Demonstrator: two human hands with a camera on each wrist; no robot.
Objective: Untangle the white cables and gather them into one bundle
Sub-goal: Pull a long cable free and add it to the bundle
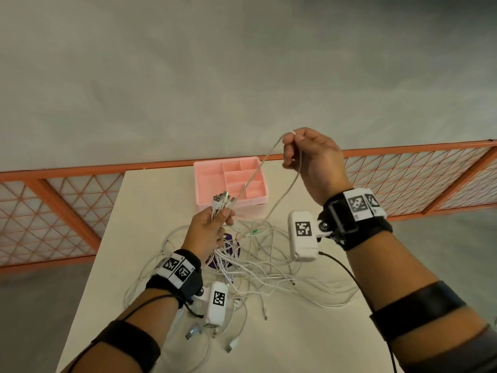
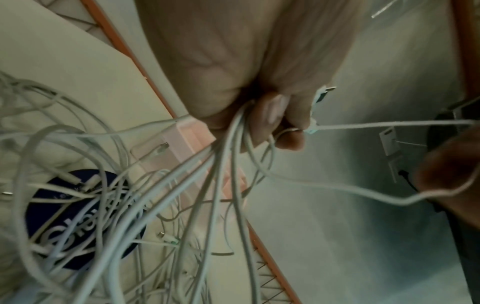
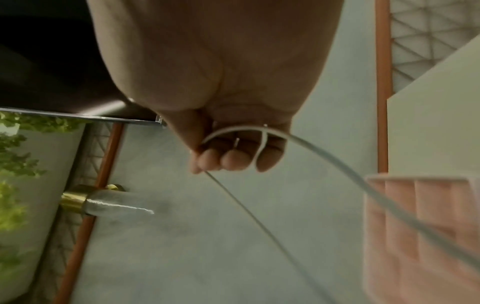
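A tangle of white cables (image 1: 258, 267) lies spread over the table. My left hand (image 1: 212, 227) grips a bunch of cable ends (image 1: 222, 201) upright, their plugs sticking out above the fist; in the left wrist view the fingers (image 2: 275, 121) curl round several strands (image 2: 221, 164). My right hand (image 1: 304, 154) is raised higher and to the right, pinching one white cable (image 1: 258, 170) that runs taut down to the left hand's bunch, while its other side hangs in a loop toward the pile. The right wrist view shows that cable (image 3: 337, 164) bent over the curled fingers (image 3: 233, 160).
A pink compartment tray (image 1: 204, 179) stands at the table's far edge, just behind the left hand. A dark purple round sticker (image 1: 231, 239) lies under the cables. Loose USB plugs (image 1: 231, 345) lie near the front. An orange mesh fence (image 1: 403, 168) runs behind the table.
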